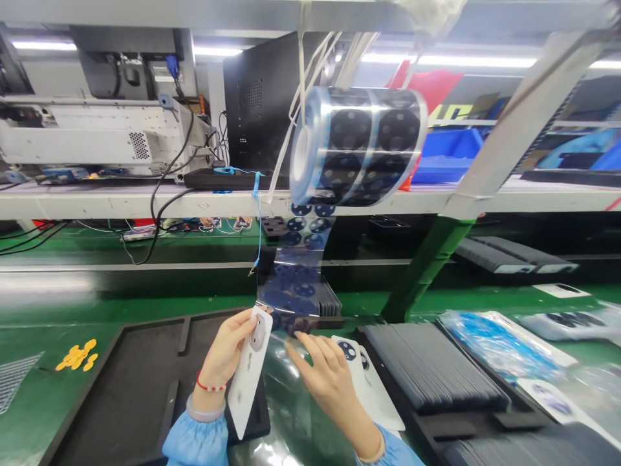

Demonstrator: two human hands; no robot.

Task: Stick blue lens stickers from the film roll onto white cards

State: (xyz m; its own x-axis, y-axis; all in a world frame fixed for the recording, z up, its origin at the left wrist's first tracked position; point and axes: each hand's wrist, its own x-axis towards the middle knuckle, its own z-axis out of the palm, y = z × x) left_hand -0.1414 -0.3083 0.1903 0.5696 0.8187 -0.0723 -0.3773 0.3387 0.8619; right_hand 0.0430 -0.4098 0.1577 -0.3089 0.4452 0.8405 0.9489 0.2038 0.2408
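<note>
The green table [39,401] spreads under both hands. A wide black tray [140,382] lies on it below and to the left of the left hand [226,353]. High above the hands hangs a roll of clear film [356,145] carrying dark round stickers. Its loose strip [295,278] drops straight down between the hands and the far shelf, ending just at the fingertips. A stack of black trays [431,369] sits on the table close to the right of the right hand [325,378].

The left hand grips a white cover [250,372] by its upper end. The cover's long axis runs steeply down toward the blue sleeve, with the cutout end uppermost beside the strip. The right hand reaches with outstretched fingers to the strip's lower edge; whether it pinches the film cannot be told. A second white cover [369,388] lies beneath this hand. Small yellow pieces [77,356] lie far to the left.
</note>
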